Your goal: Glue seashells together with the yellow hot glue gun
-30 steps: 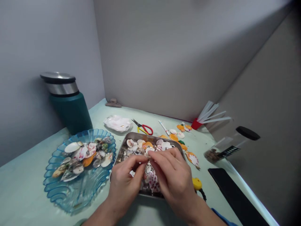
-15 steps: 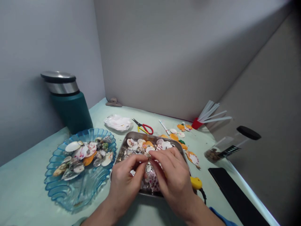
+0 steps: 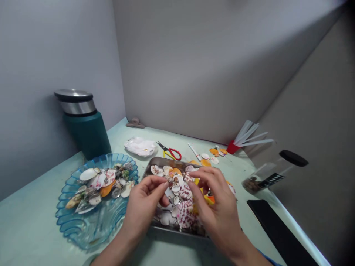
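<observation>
Over the left part of a metal tray [image 3: 163, 161] my left hand [image 3: 145, 201] is closed in a pinch; whatever is between the fingertips is too small to make out. My right hand [image 3: 217, 207] hovers over the tray's right side, thumb and fingers apart, nothing seen in it. Shells fill the tray: a purple-spotted scallop shell [image 3: 185, 215] near the front, smaller white and orange ones behind. Something yellow and orange, perhaps a tool [image 3: 209, 199], shows partly behind my right hand.
A blue scalloped dish [image 3: 91, 231] of shells sits left, before a green bottle [image 3: 88, 135]. Behind the tray lie a white packet [image 3: 140, 146], red-and-yellow scissors [image 3: 172, 153] and a marker [image 3: 194, 151]. A red cup [image 3: 232, 147] of glue sticks, a jar [image 3: 263, 175] and a black slab [image 3: 280, 229] stand right.
My hands were together at the fingertips over the tray. Now they are apart, the right one moved right and opened, and more shells show between them.
</observation>
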Tool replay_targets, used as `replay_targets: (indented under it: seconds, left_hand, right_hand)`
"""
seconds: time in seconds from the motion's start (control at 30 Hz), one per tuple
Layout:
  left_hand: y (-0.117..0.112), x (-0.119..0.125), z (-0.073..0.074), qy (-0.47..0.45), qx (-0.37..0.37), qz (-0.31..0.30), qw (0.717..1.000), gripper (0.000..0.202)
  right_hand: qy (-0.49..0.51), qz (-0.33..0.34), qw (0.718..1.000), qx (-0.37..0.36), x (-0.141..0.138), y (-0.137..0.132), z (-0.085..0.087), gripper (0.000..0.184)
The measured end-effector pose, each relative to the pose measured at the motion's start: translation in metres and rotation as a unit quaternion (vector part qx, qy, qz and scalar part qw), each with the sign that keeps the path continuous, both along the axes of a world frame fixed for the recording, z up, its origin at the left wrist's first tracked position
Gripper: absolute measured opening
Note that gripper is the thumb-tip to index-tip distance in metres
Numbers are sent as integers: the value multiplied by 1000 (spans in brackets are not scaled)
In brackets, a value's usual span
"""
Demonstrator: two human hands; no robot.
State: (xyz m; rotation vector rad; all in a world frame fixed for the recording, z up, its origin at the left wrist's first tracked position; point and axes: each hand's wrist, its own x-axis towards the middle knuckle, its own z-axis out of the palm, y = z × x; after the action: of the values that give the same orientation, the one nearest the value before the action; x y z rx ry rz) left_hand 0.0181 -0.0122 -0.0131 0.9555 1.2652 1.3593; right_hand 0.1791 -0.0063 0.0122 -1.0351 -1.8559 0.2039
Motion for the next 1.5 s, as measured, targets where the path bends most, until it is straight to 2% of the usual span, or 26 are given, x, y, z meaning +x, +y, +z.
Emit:
replay_targets:
  seconds: [0.07,0.17,0.27,0.43,0.63,0.7,0.87,0.97,1.5]
  left_hand:
    - [2,-2,-1,-51,-15,-8,999,18]
    - [3,-4,-4,-100,-18,-26,994,20]
    - [2,-4,-5,-110,-26,-44,993,21]
    - [0,-2,-4,-93,-29,-64,993,22]
    - [1,-2,-6,-73,-25,-85,993,23]
    - [1,-2,-6,-63,-23,-92,993,22]
    - [-1,0,-4,-67,13,-89,994,32]
    - [-2,0,-2,-51,21,-85,995,30]
    - [1,-1,-7,-34,0,-70,997,25]
  right_hand:
    - [14,1,997,-79,-1,2,1,7]
    - [20,29,977,-208,-6,2,1,7]
    - [52,43,960,-271,-10,-1,0,9]
    - [124,48,946,-295,-11,-3,-3,12]
    - [213,83,899,-372,-14,-1,-1,16]
    - [229,79,892,-382,-15,-1,0,18]
    - [225,67,895,-380,-14,-1,0,18]
    - [219,63,895,-385,-14,-2,1,17]
    - [244,52,875,-415,-16,-2,-1,17]
